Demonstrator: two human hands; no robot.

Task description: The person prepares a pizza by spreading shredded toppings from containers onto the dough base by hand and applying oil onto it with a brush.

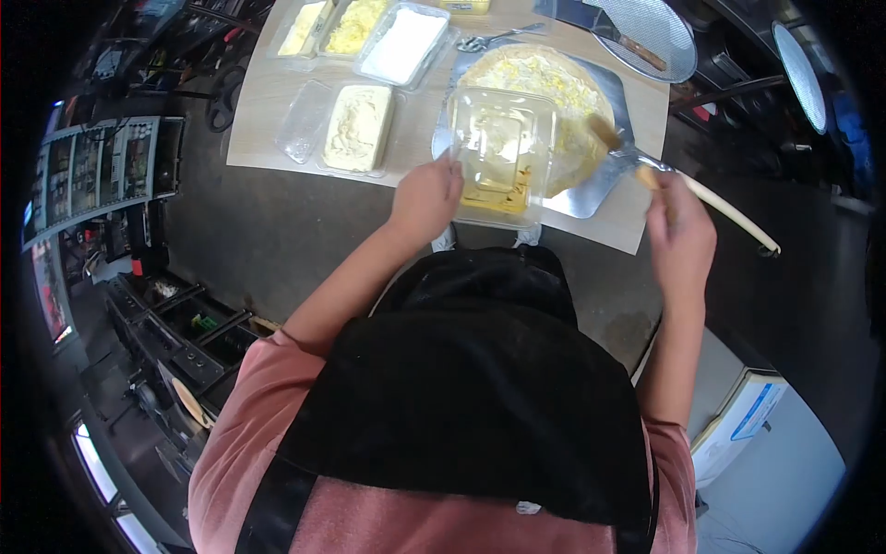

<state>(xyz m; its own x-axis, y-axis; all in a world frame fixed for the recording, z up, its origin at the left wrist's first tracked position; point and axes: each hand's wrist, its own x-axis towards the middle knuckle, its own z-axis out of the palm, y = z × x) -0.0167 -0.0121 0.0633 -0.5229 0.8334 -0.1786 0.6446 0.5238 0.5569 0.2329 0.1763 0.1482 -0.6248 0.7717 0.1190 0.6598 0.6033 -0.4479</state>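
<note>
My left hand [429, 198] grips the left side of a clear plastic container [544, 129] with some yellow, oily-looking liquid and dark bits at its near end. Tilted or level, I cannot tell. Behind and partly under it in view lies a round flat dough [577, 83] with white and yellow topping, on a metal pizza peel [600, 196]. My right hand [681, 226] is closed around the wooden handle of a brush [604, 134], which is smeared by motion. Its head is over the dough's right edge; contact is unclear. The peel's cream handle [729, 210] runs out past my right hand.
On the table [249, 125] stand a tub of creamy spread [358, 127], its clear lid [303, 129], a tub of white stuff [404, 44] and a tub of yellow shreds [355, 26]. A fork [498, 37] lies behind the dough. A mesh screen [660, 37] overhangs the far right corner.
</note>
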